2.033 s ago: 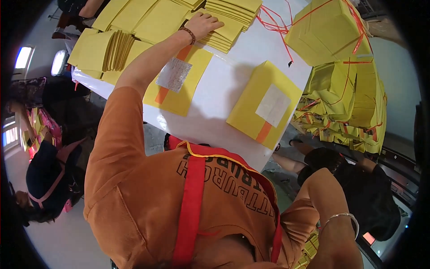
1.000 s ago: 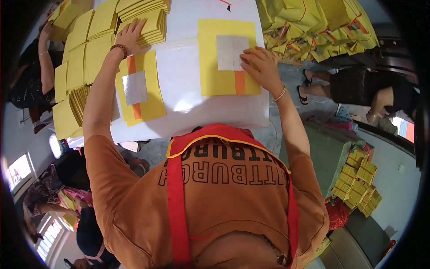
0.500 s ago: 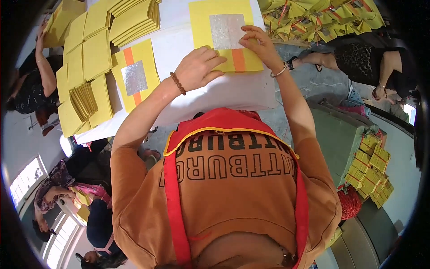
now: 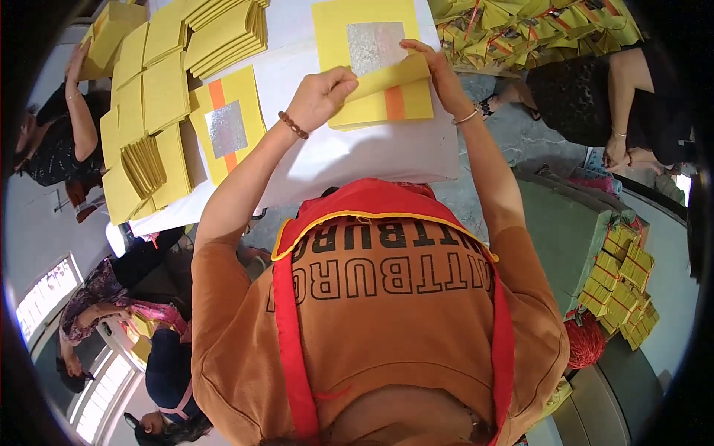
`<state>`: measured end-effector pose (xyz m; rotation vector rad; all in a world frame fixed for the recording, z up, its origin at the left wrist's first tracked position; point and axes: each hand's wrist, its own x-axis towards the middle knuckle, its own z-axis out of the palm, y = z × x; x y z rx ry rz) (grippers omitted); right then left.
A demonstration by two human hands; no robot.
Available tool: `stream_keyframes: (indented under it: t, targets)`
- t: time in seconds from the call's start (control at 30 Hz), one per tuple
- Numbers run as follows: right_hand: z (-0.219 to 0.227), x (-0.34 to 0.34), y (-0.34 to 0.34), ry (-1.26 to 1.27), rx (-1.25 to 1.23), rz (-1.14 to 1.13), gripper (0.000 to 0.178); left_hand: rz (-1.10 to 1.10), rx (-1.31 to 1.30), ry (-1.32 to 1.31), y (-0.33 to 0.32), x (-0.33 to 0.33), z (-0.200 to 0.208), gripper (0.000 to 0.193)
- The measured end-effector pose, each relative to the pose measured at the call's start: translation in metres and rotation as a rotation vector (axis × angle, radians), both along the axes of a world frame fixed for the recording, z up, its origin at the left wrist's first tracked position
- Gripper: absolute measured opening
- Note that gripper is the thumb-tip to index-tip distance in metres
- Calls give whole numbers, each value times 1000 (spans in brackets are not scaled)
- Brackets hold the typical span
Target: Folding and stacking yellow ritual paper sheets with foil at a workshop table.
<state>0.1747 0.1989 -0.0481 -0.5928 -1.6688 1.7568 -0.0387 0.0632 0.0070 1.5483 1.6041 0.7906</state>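
Note:
A stack of yellow paper sheets with a silver square and an orange stripe lies on the white table in front of me. The near edge of the top sheet is lifted and bent up in a flap, which partly covers the silver square. My left hand pinches the flap's left end between thumb and curled fingers. At the right end, my right hand holds the flap, its forefinger reaching over the sheet beside the square.
Left of me lies another yellow sheet with a silver square. Beyond it, folded yellow paper packets overlap in rows. A co-worker's hand touches a yellow bundle at far left. Yellow papers are heaped at far right.
The near edge of the top sheet, flat before, is now raised and bent away from me. My left hand has shifted slightly left and closed on it; my right hand has moved against the sheet's right edge.

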Motion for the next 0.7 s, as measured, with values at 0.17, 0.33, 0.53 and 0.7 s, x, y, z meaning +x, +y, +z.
stream_keyframes:
  t: [0.17, 0.33, 0.53, 0.7]
  targets:
    - [-4, 2, -1, -127, 150, -11, 40, 202, -241, -341, 17, -13, 9, 21]
    - [-13, 3, 3, -21, -48, 95, 44, -67, -38, -594, 10, -35, 10, 38]
    - [6, -1, 1, -44, -233, 71, 23, -148, 449, 539, 9, -47, -19, 46]
    - [40, 26, -9, -432, 1124, 37, 33, -206, 539, 647, -20, -30, -2, 42]
